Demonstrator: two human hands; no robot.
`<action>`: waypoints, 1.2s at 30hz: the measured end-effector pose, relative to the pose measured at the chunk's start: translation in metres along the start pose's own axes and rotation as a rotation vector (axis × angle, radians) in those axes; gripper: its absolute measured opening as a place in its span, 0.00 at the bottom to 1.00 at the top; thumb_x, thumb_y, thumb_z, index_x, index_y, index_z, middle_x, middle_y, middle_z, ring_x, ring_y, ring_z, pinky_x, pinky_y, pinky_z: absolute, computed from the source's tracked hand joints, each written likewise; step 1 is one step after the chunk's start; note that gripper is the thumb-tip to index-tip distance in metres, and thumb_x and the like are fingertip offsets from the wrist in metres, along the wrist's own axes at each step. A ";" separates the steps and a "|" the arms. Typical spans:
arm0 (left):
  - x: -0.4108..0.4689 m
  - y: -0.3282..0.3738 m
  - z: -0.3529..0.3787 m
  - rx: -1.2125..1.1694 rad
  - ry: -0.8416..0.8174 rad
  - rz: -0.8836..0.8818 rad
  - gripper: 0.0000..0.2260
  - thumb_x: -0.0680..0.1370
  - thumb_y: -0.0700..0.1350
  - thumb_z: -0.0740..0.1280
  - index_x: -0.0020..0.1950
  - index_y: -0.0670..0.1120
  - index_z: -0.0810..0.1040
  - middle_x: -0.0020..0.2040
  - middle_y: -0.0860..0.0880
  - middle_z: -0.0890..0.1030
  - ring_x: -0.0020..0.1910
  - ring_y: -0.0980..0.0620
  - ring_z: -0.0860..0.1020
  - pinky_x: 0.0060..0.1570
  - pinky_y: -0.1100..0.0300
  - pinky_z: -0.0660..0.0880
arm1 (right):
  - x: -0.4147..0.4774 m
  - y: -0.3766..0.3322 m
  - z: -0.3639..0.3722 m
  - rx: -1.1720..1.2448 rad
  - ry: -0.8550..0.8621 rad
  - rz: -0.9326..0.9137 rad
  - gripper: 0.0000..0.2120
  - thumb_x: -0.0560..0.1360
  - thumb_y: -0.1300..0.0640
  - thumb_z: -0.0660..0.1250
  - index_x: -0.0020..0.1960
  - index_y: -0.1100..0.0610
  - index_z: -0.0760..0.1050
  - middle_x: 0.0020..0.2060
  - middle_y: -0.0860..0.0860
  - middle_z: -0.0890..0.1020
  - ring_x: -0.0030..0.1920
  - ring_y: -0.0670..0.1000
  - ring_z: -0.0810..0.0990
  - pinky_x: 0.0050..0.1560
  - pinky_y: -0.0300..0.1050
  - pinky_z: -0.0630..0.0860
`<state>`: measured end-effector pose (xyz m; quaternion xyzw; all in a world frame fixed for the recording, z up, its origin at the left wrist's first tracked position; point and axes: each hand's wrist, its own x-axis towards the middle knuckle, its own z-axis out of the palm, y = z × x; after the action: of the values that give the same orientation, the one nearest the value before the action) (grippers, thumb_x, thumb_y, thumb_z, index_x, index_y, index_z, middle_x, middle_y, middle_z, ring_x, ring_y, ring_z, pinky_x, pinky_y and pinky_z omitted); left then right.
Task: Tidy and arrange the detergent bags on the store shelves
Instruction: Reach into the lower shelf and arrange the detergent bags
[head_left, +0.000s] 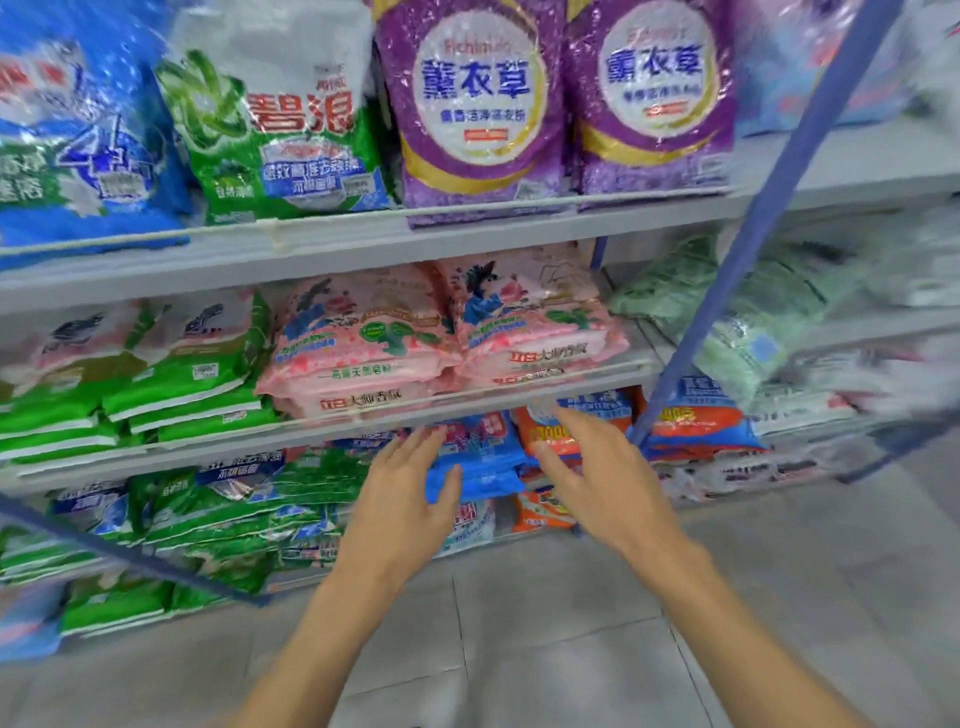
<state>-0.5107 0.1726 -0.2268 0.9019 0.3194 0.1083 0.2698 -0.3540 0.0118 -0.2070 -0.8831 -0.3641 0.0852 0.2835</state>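
Both hands, left hand and right hand, reach empty with fingers spread toward the blue bags on the lower shelf, likely to straighten that stack next.

On the top shelf, two purple bags read "薰衣草" in blue characters on white roundels, the left one faintly headed "Richimile", though that word is blurred. Beside them, a green-and-white bag carries red "碧浪". A blue bag at far left shows a large "4". Print on the pink bags below is too blurred to read with certainty.
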 end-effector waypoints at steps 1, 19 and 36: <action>-0.006 0.017 0.003 -0.028 -0.004 0.011 0.24 0.82 0.52 0.66 0.77 0.46 0.71 0.75 0.44 0.72 0.76 0.43 0.67 0.77 0.51 0.61 | -0.012 0.005 -0.009 0.020 0.015 0.023 0.23 0.82 0.47 0.65 0.74 0.54 0.72 0.70 0.52 0.78 0.71 0.53 0.73 0.68 0.48 0.68; -0.040 0.224 0.086 -0.097 -0.130 0.243 0.21 0.81 0.47 0.68 0.75 0.48 0.73 0.72 0.50 0.76 0.72 0.48 0.71 0.72 0.54 0.68 | -0.121 0.165 -0.160 0.093 0.128 0.377 0.27 0.82 0.44 0.64 0.77 0.54 0.68 0.73 0.50 0.74 0.73 0.51 0.69 0.70 0.47 0.66; 0.110 0.347 0.179 -0.044 -0.177 0.221 0.25 0.81 0.55 0.62 0.77 0.48 0.70 0.73 0.50 0.75 0.73 0.47 0.70 0.71 0.47 0.69 | 0.020 0.288 -0.245 0.080 0.068 0.382 0.26 0.83 0.49 0.63 0.78 0.58 0.66 0.73 0.54 0.73 0.73 0.55 0.69 0.71 0.49 0.65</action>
<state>-0.1801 -0.0580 -0.1800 0.9315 0.1908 0.0642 0.3029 -0.0808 -0.2475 -0.1661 -0.9265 -0.1766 0.1219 0.3091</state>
